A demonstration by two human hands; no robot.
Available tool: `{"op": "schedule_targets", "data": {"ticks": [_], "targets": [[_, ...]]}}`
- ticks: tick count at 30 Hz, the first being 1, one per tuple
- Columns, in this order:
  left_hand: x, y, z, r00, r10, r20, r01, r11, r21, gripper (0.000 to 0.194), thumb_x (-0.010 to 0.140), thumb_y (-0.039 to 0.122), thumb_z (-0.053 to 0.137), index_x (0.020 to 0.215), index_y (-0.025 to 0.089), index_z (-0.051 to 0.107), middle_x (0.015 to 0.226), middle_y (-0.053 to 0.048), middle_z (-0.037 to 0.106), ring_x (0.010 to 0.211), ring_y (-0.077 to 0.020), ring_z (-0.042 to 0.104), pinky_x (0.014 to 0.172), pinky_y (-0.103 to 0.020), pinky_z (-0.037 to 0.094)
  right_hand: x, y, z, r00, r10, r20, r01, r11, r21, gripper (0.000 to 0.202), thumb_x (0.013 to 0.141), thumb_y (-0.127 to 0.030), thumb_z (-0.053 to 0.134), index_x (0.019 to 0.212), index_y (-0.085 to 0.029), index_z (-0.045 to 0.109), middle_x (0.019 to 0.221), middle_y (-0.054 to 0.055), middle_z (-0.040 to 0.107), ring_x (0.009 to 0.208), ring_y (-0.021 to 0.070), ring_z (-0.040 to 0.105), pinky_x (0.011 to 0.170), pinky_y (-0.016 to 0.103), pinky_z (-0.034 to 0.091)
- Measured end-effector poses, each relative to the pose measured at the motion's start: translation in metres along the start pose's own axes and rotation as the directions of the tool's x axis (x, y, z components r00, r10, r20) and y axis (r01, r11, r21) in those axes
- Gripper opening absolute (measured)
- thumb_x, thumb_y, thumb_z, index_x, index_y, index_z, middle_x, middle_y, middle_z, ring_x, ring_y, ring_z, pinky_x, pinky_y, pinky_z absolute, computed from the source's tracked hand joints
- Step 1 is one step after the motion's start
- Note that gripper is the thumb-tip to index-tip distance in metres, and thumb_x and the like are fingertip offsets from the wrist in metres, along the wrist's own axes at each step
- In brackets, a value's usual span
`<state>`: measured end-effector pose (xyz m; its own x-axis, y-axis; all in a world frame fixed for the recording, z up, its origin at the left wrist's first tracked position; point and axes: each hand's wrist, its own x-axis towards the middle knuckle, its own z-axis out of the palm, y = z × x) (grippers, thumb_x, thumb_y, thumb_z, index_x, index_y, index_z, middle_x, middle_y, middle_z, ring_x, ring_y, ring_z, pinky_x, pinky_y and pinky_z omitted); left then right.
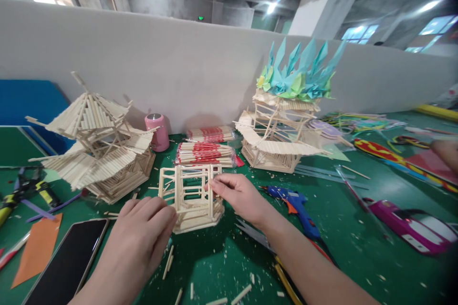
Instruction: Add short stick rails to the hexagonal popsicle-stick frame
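Note:
A small open frame of pale wooden sticks (195, 214) stands on the green table at the centre, on a flat stick base. My left hand (148, 228) is at its left side, fingers curled together against the base's near left edge; what the fingertips grip is hidden. At the frame's right upright, my right hand (238, 195) pinches with thumb and index finger; whatever lies between the fingertips is too small to make out. Behind the frame lie packs of sticks in red and clear wrapping (205, 154).
A tiered stick pagoda (96, 152) stands left, another with blue paper leaves (279, 147) right. A pink canister (157, 132), blue glue gun (300, 207), phone (67, 264), pliers (21, 190) and magenta tool (411, 224) surround the work. Another person's hand (445, 152) shows far right.

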<state>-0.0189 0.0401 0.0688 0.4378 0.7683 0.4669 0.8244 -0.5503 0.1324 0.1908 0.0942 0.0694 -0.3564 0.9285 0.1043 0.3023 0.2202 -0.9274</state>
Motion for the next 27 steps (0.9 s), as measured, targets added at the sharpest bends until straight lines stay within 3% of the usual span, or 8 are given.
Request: {"op": "schedule_targets", "data": {"ticks": [11, 20, 27], "targets": [[-0.01, 0.004, 0.002, 1.0, 0.003, 0.028, -0.003, 1.0, 0.013, 0.026, 0.09, 0.021, 0.039, 0.073, 0.02, 0.058, 0.071, -0.002, 0.06, 0.063, -0.0173, 0.054, 0.061, -0.032, 0.036, -0.012, 0.003, 0.008, 0.997, -0.081, -0.01, 0.08, 0.993, -0.086, 0.032, 0.087, -0.034, 0.046, 0.06, -0.017, 0.051, 0.062, -0.002, 0.042, 0.06, 0.0118, 0.042, 0.057, 0.024, 0.035], [-0.057, 0.003, 0.003, 0.998, -0.017, -0.068, 0.012, 0.997, -0.075, 0.015, 0.087, 0.018, 0.045, 0.08, 0.021, 0.058, 0.074, -0.001, 0.063, 0.064, -0.0154, 0.057, 0.063, -0.029, 0.037, -0.038, 0.024, 0.027, 0.981, -0.192, -0.036, 0.181, 0.962, -0.206, 0.028, 0.09, -0.029, 0.041, 0.068, -0.018, 0.054, 0.073, 0.003, 0.051, 0.071, 0.0151, 0.05, 0.067, 0.026, 0.04], [-0.09, 0.018, 0.008, 0.975, -0.19, -0.113, 0.163, 0.963, -0.215, 0.014, 0.089, 0.024, 0.044, 0.086, 0.022, 0.057, 0.08, -0.002, 0.063, 0.073, -0.0164, 0.058, 0.069, -0.027, 0.041, -0.047, 0.044, 0.04, 0.977, -0.214, 0.021, 0.21, 0.93, -0.303, 0.024, 0.09, -0.024, 0.042, 0.082, -0.017, 0.063, 0.083, 0.006, 0.057, 0.08, 0.0173, 0.054, 0.074, 0.029, 0.044]]}}
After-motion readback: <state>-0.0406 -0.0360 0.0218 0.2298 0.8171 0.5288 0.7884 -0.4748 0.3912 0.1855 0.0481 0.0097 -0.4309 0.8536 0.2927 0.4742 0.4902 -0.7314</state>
